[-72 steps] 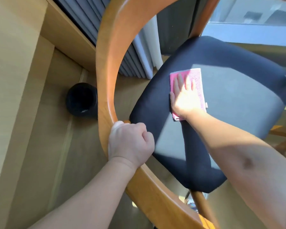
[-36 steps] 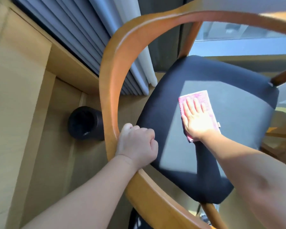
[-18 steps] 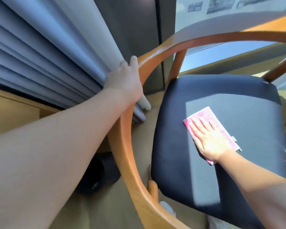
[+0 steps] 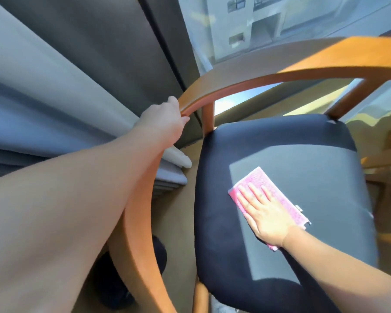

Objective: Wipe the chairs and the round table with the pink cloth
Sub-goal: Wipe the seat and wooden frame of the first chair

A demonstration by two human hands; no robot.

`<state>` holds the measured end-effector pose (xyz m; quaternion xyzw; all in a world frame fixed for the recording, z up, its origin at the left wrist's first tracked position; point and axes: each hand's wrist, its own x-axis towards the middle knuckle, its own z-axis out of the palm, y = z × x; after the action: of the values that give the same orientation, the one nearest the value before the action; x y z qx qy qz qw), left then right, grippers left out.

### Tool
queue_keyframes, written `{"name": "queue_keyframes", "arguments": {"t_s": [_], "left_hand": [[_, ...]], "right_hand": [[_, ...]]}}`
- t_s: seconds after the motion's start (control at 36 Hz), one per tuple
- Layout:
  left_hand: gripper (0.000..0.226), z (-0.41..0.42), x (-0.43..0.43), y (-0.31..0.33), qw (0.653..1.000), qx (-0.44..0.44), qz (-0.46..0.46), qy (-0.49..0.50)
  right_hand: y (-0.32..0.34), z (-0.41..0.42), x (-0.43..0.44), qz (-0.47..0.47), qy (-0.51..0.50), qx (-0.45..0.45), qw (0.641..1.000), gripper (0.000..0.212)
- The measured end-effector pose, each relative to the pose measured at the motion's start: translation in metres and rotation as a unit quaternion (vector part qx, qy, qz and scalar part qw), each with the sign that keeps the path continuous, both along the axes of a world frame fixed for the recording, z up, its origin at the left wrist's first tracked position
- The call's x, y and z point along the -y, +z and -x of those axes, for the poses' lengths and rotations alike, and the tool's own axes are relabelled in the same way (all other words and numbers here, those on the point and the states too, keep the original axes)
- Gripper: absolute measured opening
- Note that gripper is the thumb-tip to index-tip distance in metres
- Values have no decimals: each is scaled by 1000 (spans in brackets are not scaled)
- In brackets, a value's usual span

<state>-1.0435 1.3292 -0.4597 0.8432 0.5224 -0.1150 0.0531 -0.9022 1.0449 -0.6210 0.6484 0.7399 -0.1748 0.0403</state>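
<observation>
A wooden chair with a curved orange-brown rail (image 4: pixel 269 71) and a dark blue padded seat (image 4: pixel 303 152) fills the view. The pink cloth (image 4: pixel 265 182) lies flat on the sunlit middle of the seat. My right hand (image 4: pixel 265 213) presses on the cloth with straight fingers, covering its near half. My left hand (image 4: pixel 161 119) grips the chair's rail at its far left bend, fingers curled over the rail's outer side. The round table is out of view.
Grey curtains (image 4: pixel 54 98) hang close to the left of the chair. A window (image 4: pixel 269 19) is behind the rail. A black round bin (image 4: pixel 154 256) stands on the floor below my left arm. Another wooden piece of furniture (image 4: pixel 384 161) shows at the right edge.
My left hand has moved along the rail from the near curve to the far bend. My right hand still presses the cloth on the seat. My head has come forward and turned toward the window.
</observation>
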Motion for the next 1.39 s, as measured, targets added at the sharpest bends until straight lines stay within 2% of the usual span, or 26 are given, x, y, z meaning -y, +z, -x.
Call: {"name": "queue_keyframes", "arguments": {"t_s": [0.17,0.33,0.47,0.58,0.67,0.75,0.94,1.14,1.28,1.39], "left_hand": [[41,-29,-21,-11,995,86,15,-38],[44,-45,-34,-14,982,145,50,-108],[45,-45,-37,-17,978,160,62,-119],[43,-46,-39,-17,974,172,76,-126],[43,-46,-39,-17,971,182,89,-124],[43,-46,-39,-19,970,190,88,-122],[43,-47,-38,-17,972,179,87,-123],[45,-48,-36,-12,974,170,94,-119],[45,-49,-35,-10,976,163,94,-113],[45,-49,-35,-9,977,157,91,-112]], "right_hand": [[-16,16,-24,-6,3,-10,1000,52],[-25,42,-42,-36,-25,-104,994,49],[-25,89,-70,-67,18,-59,996,51],[-25,94,-84,-69,9,-54,996,49],[-24,93,-92,-88,-30,-64,994,47],[-25,81,-121,-111,-123,-95,982,46],[-28,64,-160,-66,-213,-133,966,49],[-44,19,-195,1,-259,-57,964,59],[-57,10,-205,14,-277,-35,960,68],[-52,11,-201,15,-278,-40,960,62]]}}
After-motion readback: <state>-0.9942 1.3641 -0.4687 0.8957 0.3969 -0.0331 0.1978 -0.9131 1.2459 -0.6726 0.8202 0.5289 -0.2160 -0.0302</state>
